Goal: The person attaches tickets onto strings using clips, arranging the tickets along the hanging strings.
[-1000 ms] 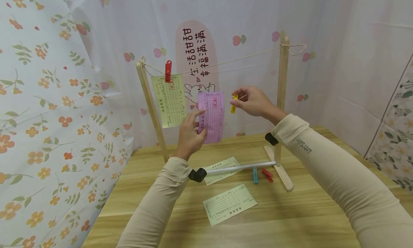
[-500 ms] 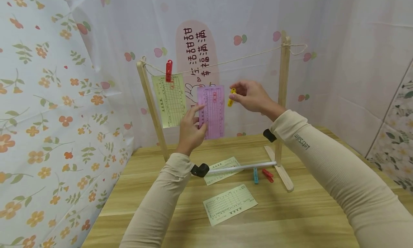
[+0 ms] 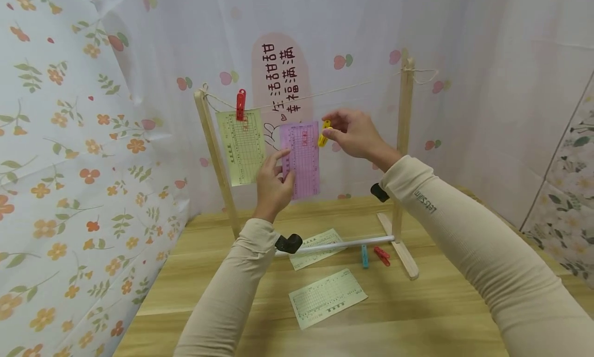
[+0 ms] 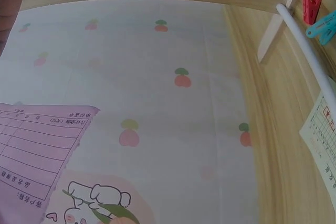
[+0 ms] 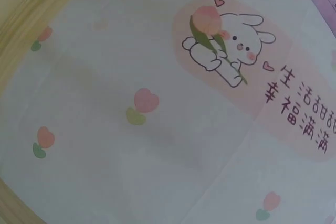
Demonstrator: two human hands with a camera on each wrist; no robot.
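Observation:
In the head view my left hand (image 3: 274, 184) pinches a pink printed slip (image 3: 303, 161) by its left edge, holding it upright below the string (image 3: 334, 90). The slip's lower part also shows in the left wrist view. Close to the slip's upper right edge, my right hand (image 3: 355, 132) pinches a yellow clothespin (image 3: 324, 133) between thumb and fingers. To the left, a yellow-green slip (image 3: 242, 150) hangs from the string under a red clothespin (image 3: 241, 104). The right wrist view shows neither the right hand nor the yellow clothespin.
Two wooden posts (image 3: 402, 145) carry the string, joined low down by a pale rod (image 3: 357, 243). On the table lie a pale green slip (image 3: 328, 298), another slip (image 3: 315, 249) partly under the rod, a blue clothespin (image 3: 364, 257) and a red clothespin (image 3: 382, 256).
The pink slip has risen towards the string and now faces the camera more squarely. My right hand has moved left and up with the yellow clothespin, closer to the slip.

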